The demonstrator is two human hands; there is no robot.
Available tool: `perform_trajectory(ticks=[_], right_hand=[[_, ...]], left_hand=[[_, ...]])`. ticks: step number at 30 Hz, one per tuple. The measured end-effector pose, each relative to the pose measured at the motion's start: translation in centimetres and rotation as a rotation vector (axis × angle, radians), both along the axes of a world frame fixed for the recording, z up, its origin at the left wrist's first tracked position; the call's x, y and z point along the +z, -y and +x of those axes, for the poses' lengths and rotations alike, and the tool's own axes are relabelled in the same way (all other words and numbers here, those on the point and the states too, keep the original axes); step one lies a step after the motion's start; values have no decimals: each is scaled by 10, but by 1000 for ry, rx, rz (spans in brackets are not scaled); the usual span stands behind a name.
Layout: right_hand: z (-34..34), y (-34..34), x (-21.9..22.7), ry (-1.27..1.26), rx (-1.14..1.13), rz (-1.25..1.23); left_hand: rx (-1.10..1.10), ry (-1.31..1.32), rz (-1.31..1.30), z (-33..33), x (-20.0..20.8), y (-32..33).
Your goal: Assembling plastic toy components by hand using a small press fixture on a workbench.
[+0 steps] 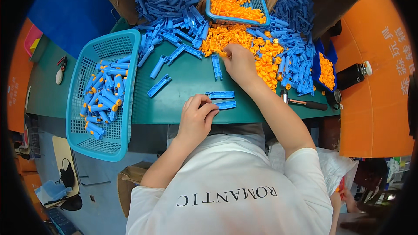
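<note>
Head view. From my remote seat I look down on two blue shells (225, 105), lying side by side, hollow faces up, near the front edge of the green table (165, 109). I judge they are set so to keep their insides open to the fingers and within reach of both hands. The orange clips (224, 39) are heaped beyond them, with the orange caps (266, 67) just to the right, presumably grouped by kind for easy picking. The basket (131, 104) at left, apart from the loose heaps, bears blue tubes (109, 98) with orange ends, probably to keep them unmixed.

The left hand (196, 115) has its fingers bent and drawn together at the shells' left ends; I cannot tell whether they pinch anything. The right hand (241, 66) reaches to the clips' near edge, beside a lone shell (217, 67); its fingertips are hidden, so I cannot tell their opening or hold.
</note>
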State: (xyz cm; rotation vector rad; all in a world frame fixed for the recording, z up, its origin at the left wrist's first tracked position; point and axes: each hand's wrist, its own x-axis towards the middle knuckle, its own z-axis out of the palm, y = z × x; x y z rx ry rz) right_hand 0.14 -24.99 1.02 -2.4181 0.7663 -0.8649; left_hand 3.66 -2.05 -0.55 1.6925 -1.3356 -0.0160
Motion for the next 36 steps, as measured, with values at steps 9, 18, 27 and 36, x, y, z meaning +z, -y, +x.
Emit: perform_trajectory(ticks=[9, 18, 27, 36], right_hand=[[-62, -9, -1, 58, 329, -314], [-64, -20, 7, -117, 310, -128], [-84, -22, 2, -28, 435, -276], [-110, -81, 30, 29, 646, 98]], left_hand=[[-124, -11, 87, 12, 10, -16], [-152, -27, 137, 13, 13, -14], [-127, -49, 107, 13, 15, -15], [-64, -135, 94, 12, 10, -13]])
